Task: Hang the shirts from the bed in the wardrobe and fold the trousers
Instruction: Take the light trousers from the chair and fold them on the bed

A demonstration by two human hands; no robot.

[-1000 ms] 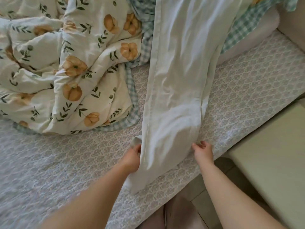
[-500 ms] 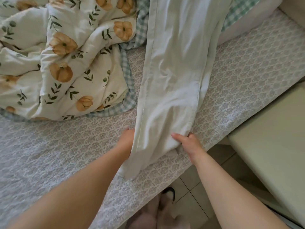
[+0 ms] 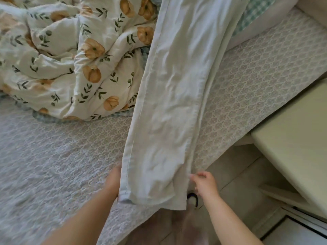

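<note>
Trousers (image 3: 173, 96): pale, laid flat lengthwise on the bed sheet (image 3: 53, 165). The legs run away from the hands up to the far edge of view. The hems lie nearest the hands, and the right one just overhangs the mattress edge.

Left hand (image 3: 113, 183): set against the left seam just above the hem. Its fingers are hidden behind the cloth, so the grasp cannot be told.

Right hand (image 3: 205, 184): at the opposite seam, level with the left. The cloth edge is pinched between the thumb and curled fingers (image 3: 193, 177).

Floral duvet (image 3: 79, 68): bunched beyond and left of the left hand, touching the trousers' left edge further up.

Green check cloth (image 3: 253, 13): far beyond the right hand, partly covered by the trousers.

Cream cabinet (image 3: 292, 138): right of the right hand, beside the bed.

Tiled floor (image 3: 238, 174): seen under the right hand.
</note>
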